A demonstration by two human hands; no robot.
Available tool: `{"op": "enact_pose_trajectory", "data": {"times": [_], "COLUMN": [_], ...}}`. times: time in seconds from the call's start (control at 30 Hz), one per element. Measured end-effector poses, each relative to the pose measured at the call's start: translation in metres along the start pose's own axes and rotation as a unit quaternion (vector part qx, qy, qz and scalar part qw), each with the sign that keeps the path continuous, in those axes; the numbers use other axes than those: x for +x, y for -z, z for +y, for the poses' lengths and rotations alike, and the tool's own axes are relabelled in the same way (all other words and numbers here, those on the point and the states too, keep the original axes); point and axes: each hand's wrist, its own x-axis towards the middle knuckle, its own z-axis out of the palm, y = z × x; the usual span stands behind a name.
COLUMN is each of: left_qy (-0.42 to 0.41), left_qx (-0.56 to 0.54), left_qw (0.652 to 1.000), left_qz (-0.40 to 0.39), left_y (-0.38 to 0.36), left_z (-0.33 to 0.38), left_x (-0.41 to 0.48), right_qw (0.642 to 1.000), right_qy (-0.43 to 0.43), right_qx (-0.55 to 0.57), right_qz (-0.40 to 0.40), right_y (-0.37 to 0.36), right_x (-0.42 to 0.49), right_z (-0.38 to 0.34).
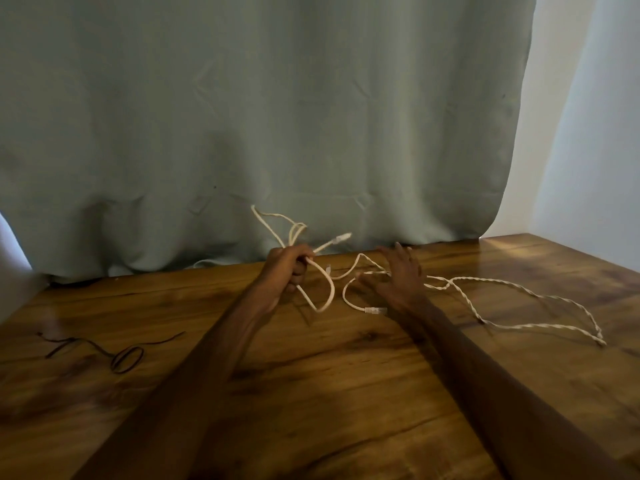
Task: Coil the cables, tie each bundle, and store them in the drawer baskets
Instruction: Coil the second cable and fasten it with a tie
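our left hand (287, 268) grips loose loops of the white cable (374, 310); our right hand (398, 277) is spread open over its slack on the table (311, 393). that slack lies twisted, so pulling may knot it and spill the loops.

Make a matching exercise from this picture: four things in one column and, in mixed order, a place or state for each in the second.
Things
1. left hand
2. right hand
3. dark cord
4. curtain

Places or states
a. lies loose on the left of the table
b. hangs behind the table
c. grips the white cable
d. open, fingers spread

Pairs: 1-c, 2-d, 3-a, 4-b
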Motion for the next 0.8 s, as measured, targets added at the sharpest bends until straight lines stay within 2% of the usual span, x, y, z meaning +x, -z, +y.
{"op": "enact_pose_trajectory", "data": {"times": [0.1, 0.17, 0.27, 0.4, 0.53, 0.67, 0.8], "left_qy": [-0.015, -0.013, -0.008, -0.001, 0.004, 0.020, 0.036], "left_qx": [-0.026, -0.028, -0.039, -0.036, -0.033, -0.016, 0.037], "left_qw": [0.999, 0.999, 0.999, 0.999, 0.999, 1.000, 0.998], "left_qz": [0.026, 0.031, 0.028, 0.024, 0.025, 0.009, -0.038], "left_y": [0.013, 0.017, 0.018, 0.017, 0.016, 0.007, -0.004], "left_z": [0.003, 0.002, 0.000, 0.001, -0.001, 0.000, -0.002], "left_x": [0.001, 0.001, 0.003, 0.003, 0.001, -0.003, -0.007], "right_qw": [0.992, 0.984, 0.976, 0.960, 0.956, 0.958, 0.966], "right_qy": [-0.061, -0.037, 0.027, 0.069, 0.068, 0.010, -0.052], "right_qx": [-0.054, -0.083, -0.087, -0.098, -0.152, -0.209, -0.209], "right_qz": [-0.095, -0.152, -0.198, -0.252, -0.241, -0.195, -0.143], "right_y": [-0.013, -0.021, -0.013, 0.002, 0.023, 0.046, 0.063], "right_x": [0.005, 0.004, 0.003, 0.005, 0.011, 0.009, 0.007], "right_z": [-0.007, -0.007, -0.012, -0.006, 0.015, 0.035, 0.055]}}
